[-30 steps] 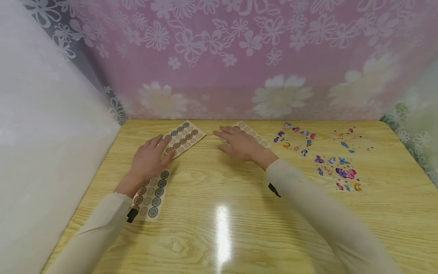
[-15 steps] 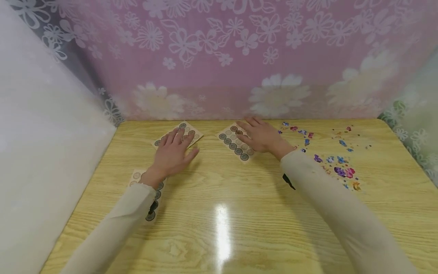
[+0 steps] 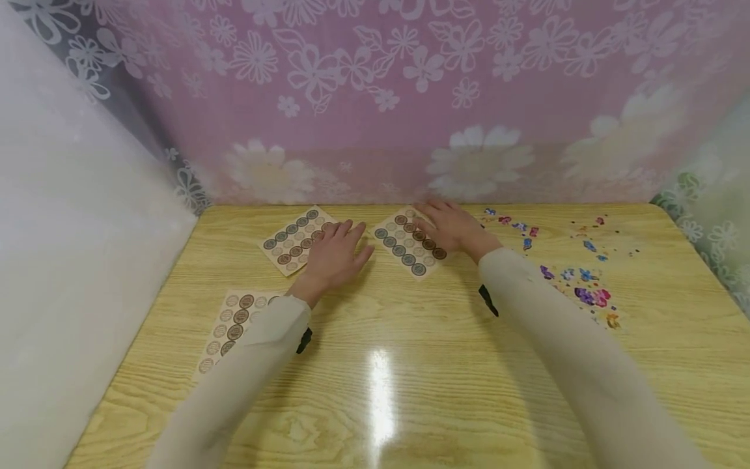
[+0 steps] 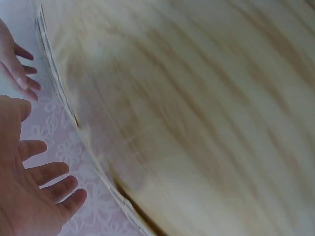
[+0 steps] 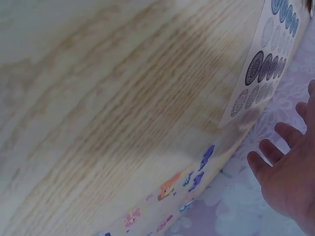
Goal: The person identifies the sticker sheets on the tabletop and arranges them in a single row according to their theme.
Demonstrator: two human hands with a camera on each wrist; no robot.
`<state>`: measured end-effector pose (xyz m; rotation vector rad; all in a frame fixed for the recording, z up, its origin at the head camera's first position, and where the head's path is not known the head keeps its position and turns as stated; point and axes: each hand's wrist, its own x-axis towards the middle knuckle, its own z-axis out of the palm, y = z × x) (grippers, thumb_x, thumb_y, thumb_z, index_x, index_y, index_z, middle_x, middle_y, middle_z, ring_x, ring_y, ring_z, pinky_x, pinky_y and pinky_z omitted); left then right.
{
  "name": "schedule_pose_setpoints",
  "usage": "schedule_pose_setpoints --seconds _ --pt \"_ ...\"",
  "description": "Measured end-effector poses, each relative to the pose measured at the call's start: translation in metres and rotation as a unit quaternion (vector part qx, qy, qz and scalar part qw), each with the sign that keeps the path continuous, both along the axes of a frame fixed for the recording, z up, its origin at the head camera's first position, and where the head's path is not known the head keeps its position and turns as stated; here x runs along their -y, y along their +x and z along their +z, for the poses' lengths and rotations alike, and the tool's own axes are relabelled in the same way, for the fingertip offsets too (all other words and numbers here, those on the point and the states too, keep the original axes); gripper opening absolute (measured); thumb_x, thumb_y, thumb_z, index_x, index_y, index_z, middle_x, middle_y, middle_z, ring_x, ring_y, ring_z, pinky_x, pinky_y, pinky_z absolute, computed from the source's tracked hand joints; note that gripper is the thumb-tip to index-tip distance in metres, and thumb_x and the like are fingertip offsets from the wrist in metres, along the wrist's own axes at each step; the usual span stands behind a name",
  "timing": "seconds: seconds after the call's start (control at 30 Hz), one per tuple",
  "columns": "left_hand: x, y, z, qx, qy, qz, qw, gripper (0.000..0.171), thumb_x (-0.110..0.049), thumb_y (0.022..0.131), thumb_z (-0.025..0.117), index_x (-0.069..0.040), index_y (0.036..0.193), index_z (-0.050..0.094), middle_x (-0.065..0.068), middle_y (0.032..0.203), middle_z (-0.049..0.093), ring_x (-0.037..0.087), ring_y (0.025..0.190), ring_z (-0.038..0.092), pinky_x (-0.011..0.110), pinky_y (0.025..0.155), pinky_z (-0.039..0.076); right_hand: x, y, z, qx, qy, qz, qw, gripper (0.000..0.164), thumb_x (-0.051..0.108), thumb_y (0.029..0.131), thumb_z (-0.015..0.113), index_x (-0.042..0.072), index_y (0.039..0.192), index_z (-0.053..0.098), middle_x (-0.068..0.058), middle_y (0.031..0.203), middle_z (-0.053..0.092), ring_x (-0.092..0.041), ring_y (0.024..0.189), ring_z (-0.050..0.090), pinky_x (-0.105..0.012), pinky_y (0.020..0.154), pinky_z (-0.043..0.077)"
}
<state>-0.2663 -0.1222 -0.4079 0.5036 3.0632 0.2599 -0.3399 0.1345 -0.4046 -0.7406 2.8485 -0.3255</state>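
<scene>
In the head view my left hand (image 3: 334, 260) is stretched over the right edge of a cream sticker sheet (image 3: 287, 238) with rows of round, stamp-like designs in grey and brown. My right hand (image 3: 454, 229) lies over the back right corner of a similar sheet (image 3: 401, 241). Fingers of both hands are spread and grip nothing; whether they touch the sheets is unclear. A third such sheet (image 3: 225, 319) is at the front left, partly hidden under my left forearm. The right wrist view shows my right hand (image 5: 293, 172) beyond the round-sticker sheet (image 5: 246, 78).
Colourful character stickers (image 3: 586, 293) are spread in groups on the right of the wood-grain table (image 3: 445, 404). A pink floral curtain (image 3: 375, 143) hangs along the back edge, and a white sheet (image 3: 88, 228) borders the left side.
My left hand has moved right, from the left sheet's front corner to its right edge. The right hand has shifted right and back, exposing more of the middle sheet.
</scene>
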Motion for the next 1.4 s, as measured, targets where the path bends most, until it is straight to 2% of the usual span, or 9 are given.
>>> schedule_pose_setpoints --seconds 0.17,0.37,0.5,0.67,0.87,1.07,1.27,1.4 --pt "-0.013 -0.007 -0.006 0.001 0.043 0.011 0.9990 0.057 -0.042 0.100 0.043 -0.009 0.147 0.037 0.013 0.142 0.043 0.032 0.128 0.039 0.046 0.102 0.036 0.007 -0.007 -0.004 -0.005 -0.013 -0.012 1.000 0.053 0.038 0.105 0.030 0.012 0.151 0.029 -0.016 0.153 0.025 -0.035 0.141 0.017 -0.051 0.112 0.008" --pt "-0.028 -0.017 -0.010 0.030 0.106 0.061 0.9920 0.057 -0.038 0.099 0.049 -0.001 0.142 0.041 0.018 0.136 0.046 0.033 0.125 0.042 0.042 0.101 0.038 0.015 -0.012 -0.009 -0.007 -0.033 -0.033 0.999 0.051 0.039 0.105 0.033 0.014 0.150 0.033 -0.015 0.151 0.030 -0.035 0.140 0.018 -0.049 0.113 0.009" --pt "-0.036 -0.023 -0.010 0.039 0.117 0.085 0.9888 0.052 -0.036 0.099 0.051 0.001 0.135 0.049 0.018 0.130 0.049 0.033 0.120 0.045 0.042 0.098 0.040 0.018 -0.014 -0.011 -0.013 -0.037 -0.046 0.998 0.050 0.036 0.104 0.036 0.013 0.149 0.035 -0.016 0.148 0.033 -0.034 0.138 0.022 -0.047 0.113 0.011" --pt "-0.043 -0.029 -0.010 0.039 0.111 0.122 0.9855 0.046 -0.036 0.097 0.055 0.002 0.123 0.057 0.018 0.121 0.050 0.033 0.112 0.048 0.043 0.090 0.045 0.023 -0.020 -0.017 -0.021 -0.035 -0.063 0.997 0.048 0.038 0.104 0.038 0.018 0.148 0.038 -0.017 0.144 0.035 -0.035 0.132 0.028 -0.052 0.108 0.021" --pt "-0.046 -0.035 -0.012 0.053 0.127 0.168 0.9761 0.049 -0.039 0.093 0.061 0.000 0.122 0.054 0.018 0.121 0.047 0.032 0.111 0.048 0.043 0.089 0.046 0.031 -0.026 -0.020 0.001 -0.018 -0.080 0.997 0.052 0.044 0.102 0.040 0.022 0.148 0.037 -0.018 0.144 0.031 -0.040 0.130 0.027 -0.060 0.102 0.026" --pt "-0.046 -0.036 -0.010 0.075 0.161 0.180 0.9674 0.050 -0.038 0.093 0.062 -0.001 0.124 0.051 0.017 0.121 0.046 0.032 0.109 0.049 0.044 0.087 0.046 0.029 -0.027 -0.017 0.017 -0.023 -0.086 0.996 0.058 0.047 0.099 0.045 0.018 0.149 0.036 -0.020 0.144 0.030 -0.041 0.130 0.028 -0.058 0.101 0.030" --pt "-0.043 -0.039 -0.011 0.093 0.187 0.184 0.9605 0.045 -0.037 0.091 0.065 -0.004 0.118 0.053 0.015 0.116 0.048 0.029 0.100 0.052 0.041 0.082 0.047 0.026 -0.026 -0.016 0.024 -0.037 -0.080 0.996 0.057 0.048 0.097 0.049 0.016 0.144 0.042 -0.018 0.145 0.029 -0.039 0.132 0.028 -0.055 0.103 0.030" --pt "-0.042 -0.041 -0.013 0.097 0.204 0.189 0.9556 0.041 -0.035 0.090 0.067 -0.007 0.116 0.052 0.013 0.114 0.047 0.027 0.096 0.052 0.040 0.080 0.047 0.024 -0.026 -0.015 0.044 -0.058 -0.086 0.994 0.058 0.048 0.095 0.053 0.016 0.143 0.044 -0.018 0.146 0.027 -0.038 0.134 0.025 -0.054 0.105 0.028"
